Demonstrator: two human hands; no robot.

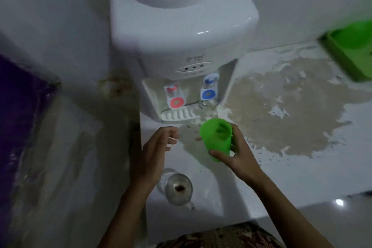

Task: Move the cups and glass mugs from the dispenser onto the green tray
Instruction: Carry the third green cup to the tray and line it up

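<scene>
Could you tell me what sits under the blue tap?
A clear glass mug stands under the blue tap on the drip tray. The tap covers the mug's top, so whether it holds anything cannot be seen.

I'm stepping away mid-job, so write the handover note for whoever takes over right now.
Right hand: holding the green cup, lifted clear of the counter in front of the dispenser.
Left hand: open and empty, hovering beside the drip tray.
Glass mug: under the blue tap, at the right end of the drip tray.
Second glass mug: on the counter near the front edge, below the left hand.
Green tray: far right on the counter, only partly in view; its contents cannot be judged.
Left to do: carry the green cup to the tray, then both glass mugs.
</scene>
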